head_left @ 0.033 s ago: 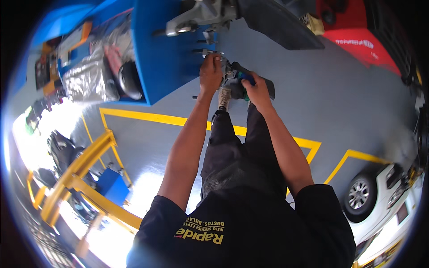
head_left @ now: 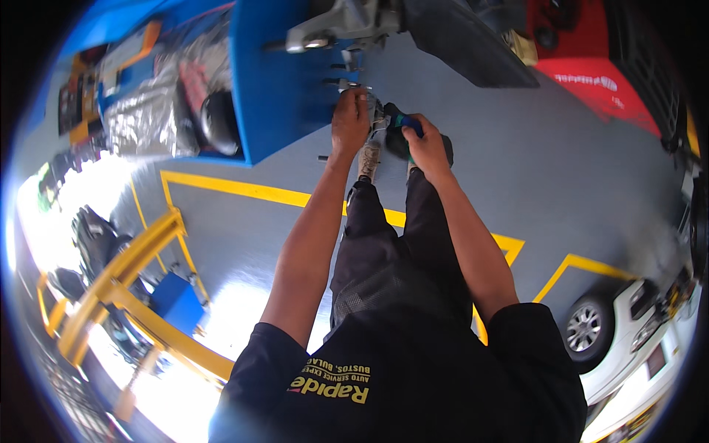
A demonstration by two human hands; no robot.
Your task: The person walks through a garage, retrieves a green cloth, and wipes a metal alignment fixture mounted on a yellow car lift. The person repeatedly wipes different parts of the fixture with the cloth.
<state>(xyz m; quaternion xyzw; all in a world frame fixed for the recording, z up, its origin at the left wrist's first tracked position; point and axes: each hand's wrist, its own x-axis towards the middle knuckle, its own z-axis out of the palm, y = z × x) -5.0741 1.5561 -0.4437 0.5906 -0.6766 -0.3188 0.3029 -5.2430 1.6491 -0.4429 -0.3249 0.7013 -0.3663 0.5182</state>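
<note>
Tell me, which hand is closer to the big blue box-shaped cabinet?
The left. The left hand is just beside the cabinet, at its right edge in the picture; whether they touch, I can't tell. The right hand is farther right, around a dark, blue-handled tool.

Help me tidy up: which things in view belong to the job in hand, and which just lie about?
In use, it seems: blue-green tool in right hand; metal parts beside left hand.

Apparently just around: clear plastic; yellow frame; white vehicle.

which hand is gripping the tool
The right hand, closed on the blue-and-black tool; the left hand is off it, nearer the blue panel.
</note>
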